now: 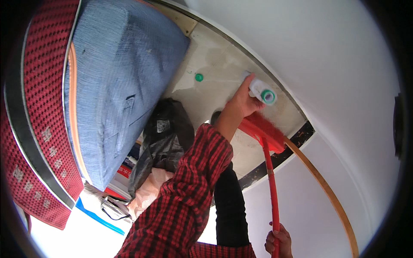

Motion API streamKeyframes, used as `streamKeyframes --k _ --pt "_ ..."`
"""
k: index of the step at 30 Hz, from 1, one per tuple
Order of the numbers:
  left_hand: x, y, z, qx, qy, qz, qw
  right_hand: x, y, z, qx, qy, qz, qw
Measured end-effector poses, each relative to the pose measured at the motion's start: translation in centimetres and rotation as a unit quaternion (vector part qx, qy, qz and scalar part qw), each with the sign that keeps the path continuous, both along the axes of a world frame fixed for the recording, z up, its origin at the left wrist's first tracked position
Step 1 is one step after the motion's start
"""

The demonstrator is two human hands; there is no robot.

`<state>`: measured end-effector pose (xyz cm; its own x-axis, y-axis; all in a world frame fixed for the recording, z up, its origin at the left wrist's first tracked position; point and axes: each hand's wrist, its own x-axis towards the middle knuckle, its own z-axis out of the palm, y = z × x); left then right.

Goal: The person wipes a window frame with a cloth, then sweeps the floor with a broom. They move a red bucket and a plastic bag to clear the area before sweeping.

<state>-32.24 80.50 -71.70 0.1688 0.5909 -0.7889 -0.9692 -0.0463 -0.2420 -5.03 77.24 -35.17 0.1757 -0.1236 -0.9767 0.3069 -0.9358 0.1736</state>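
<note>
My left hand (246, 98) grips a white plastic bottle (258, 87), its uncapped mouth with a green ring tilted towards the camera. A green cap (199, 77) lies on the tiled floor to the left of it. Below the bottle is the red head of a broom (263, 132) with red bristles, partly hidden by my left hand and forearm. Low at the right, my right hand (280, 240) is closed around the broom's red handle (273, 196).
A blue fabric storage bag (129, 64) and red patterned fabric (48, 64) fill the left. Near the bag sits a black plastic bag (167, 129). A wooden stick (326, 190) stands beside the white wall (335, 80). A black-clad leg (230, 206) shows below.
</note>
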Motion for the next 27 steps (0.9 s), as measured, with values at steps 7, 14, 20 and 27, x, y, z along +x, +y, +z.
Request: streamKeyframes --k 7,14,20,27 --pt "-1.4 0.0 -1.9 -0.099 0.005 0.042 0.994 0.3 -0.2 -0.2 0.001 0.004 -0.003 1.0" --pt "-3.7 -5.0 -5.0 -0.362 0.422 -0.24 0.796 0.4 0.3 -0.3 -0.009 0.002 0.004 1.0" --pt "-7.0 -11.0 -8.5 -0.331 0.768 -0.477 0.272 -0.6 0.7 -0.1 -0.008 -0.008 0.025 1.0" --pt "-7.3 -11.3 -10.3 -0.305 0.814 -0.322 0.376 -0.3 0.7 -0.1 -0.007 0.003 0.047 0.999"
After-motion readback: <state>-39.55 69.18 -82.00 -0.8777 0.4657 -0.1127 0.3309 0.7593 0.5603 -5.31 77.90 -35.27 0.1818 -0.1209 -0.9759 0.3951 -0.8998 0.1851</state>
